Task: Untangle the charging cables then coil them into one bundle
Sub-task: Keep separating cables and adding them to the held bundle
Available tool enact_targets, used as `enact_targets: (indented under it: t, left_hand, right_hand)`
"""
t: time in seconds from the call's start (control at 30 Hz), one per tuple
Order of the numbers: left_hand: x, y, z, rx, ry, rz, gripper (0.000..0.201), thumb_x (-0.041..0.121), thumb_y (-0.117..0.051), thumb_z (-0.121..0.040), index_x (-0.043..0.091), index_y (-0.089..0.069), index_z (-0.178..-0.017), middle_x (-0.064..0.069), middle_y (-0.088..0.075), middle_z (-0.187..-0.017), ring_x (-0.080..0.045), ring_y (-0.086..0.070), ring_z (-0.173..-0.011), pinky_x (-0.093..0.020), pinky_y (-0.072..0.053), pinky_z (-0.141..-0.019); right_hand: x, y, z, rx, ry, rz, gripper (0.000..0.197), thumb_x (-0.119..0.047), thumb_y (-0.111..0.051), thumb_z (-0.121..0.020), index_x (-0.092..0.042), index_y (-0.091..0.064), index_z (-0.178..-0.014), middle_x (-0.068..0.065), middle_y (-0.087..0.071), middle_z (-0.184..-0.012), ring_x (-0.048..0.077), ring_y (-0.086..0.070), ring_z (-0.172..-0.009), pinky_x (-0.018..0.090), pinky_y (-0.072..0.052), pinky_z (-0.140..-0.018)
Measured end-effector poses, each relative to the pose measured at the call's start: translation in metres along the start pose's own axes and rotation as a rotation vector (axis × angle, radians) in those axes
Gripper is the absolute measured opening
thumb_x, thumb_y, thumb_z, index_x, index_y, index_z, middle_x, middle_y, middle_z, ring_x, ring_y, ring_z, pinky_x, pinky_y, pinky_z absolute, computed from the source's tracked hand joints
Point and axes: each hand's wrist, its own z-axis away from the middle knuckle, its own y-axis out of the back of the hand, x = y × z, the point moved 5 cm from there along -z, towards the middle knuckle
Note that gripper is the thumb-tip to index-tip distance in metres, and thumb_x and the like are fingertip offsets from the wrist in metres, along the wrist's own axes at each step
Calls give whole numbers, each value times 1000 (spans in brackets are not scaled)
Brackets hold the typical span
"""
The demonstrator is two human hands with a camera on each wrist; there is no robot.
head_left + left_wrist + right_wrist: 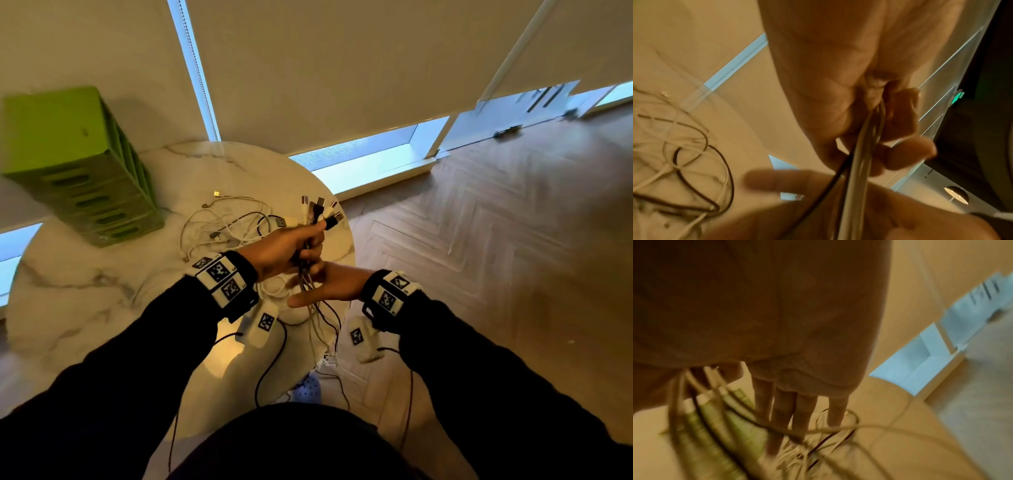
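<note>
Head view: left hand (284,247) grips bunched cables (317,214).

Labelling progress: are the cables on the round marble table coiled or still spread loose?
Spread loose. The white and black cables sprawl in overlapping loops on the round marble table, beside a green crate; no coil.
</note>
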Motion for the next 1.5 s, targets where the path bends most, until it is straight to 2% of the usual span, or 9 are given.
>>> enact_targets:
  t: [0.1, 0.27, 0.43, 0.57, 0.73, 0.83, 1.03, 1.27, 1.5]
  left_hand:
    - [8, 18, 20, -67, 65, -34, 33, 36, -40, -101, 8, -51, -87, 4, -30, -52, -17, -55, -59, -27, -46, -74]
    - [5, 53, 49, -43, 58, 62, 27, 32, -43, -95, 8, -49, -84, -1, -37, -57, -29, -60, -94, -33, -45, -96]
    - [19, 77, 66, 128, -161, 319, 14, 20, -47, -93, 15, -46, -81, 1, -43, -68, -22, -51, -86, -40, -37, -105]
    - [37, 102, 80, 350, -379, 548, 14, 10, -53, -85, 19, -43, -81, 1, -47, -68, -18, -54, -74, -36, -42, -96]
    - [36, 138, 89, 778, -571, 525, 29, 0, -55, -72, 24, -46, -87, 6, -40, -75, -6, -45, -61, -26, -44, -69]
    - [25, 153, 91, 967, -538, 437, 32, -6, -48, -85, 25, -42, -83, 7, -37, -80, -5, -39, -61, -21, -34, -60]
    - [-23, 163, 82, 970, -296, 270, 32, 1, -51, -95, 28, -37, -84, 12, -39, -66, 0, -41, -52, -21, -32, -56]
    - [-29, 181, 96, 994, -283, 256, 32, 3, -46, -100, 26, -34, -82, 10, -29, -61, -4, -26, -48, -19, -23, -46]
    - [-34, 190, 88, 989, -238, 211, 35, 7, -48, -102, 26, -31, -78, 11, -24, -58, -5, -22, -46, -20, -22, -45]
  right_hand:
    - [-8, -16, -10, -77, 0, 31, 25, -29, -66, -95, -4, -67, -90, 10, -68, -87, 21, -66, -82, 24, -51, -83]
    - [-1, 23, -13, -128, -173, 303, 34, -36, -68, -92, -10, -60, -72, 6, -66, -71, 11, -63, -64, 29, -49, -79]
    - [6, 68, -40, 409, -111, 697, 42, -38, -57, -95, -19, -52, -58, 8, -62, -67, 27, -60, -69, 30, -39, -63]
    - [-3, 39, -52, 558, 99, 624, 21, -42, -55, -97, -22, -49, -93, 10, -62, -78, 39, -63, -79, 33, -38, -64]
    - [-28, -40, -66, 326, 326, 691, 83, -39, -61, -94, -12, -13, -155, 15, -66, -113, 37, -65, -99, 42, -52, -79]
    - [-21, -82, -79, 169, 391, 598, 100, -42, -62, -88, -27, 9, -156, 16, -52, -139, 33, -60, -111, 48, -53, -89]
    - [2, -90, -90, -52, 265, 640, 96, -49, -61, -93, -16, 0, -159, 11, -31, -159, 27, -42, -138, 43, -39, -112]
    - [-27, -18, -114, -47, 201, 430, 53, -46, -26, -107, -14, -64, -125, 3, -64, -120, 19, -59, -110, 30, -41, -99]
    - [-25, 13, -203, -58, 148, 699, 29, -31, -52, -101, -7, -61, -116, 11, -64, -111, 26, -59, -99, 35, -43, -86]
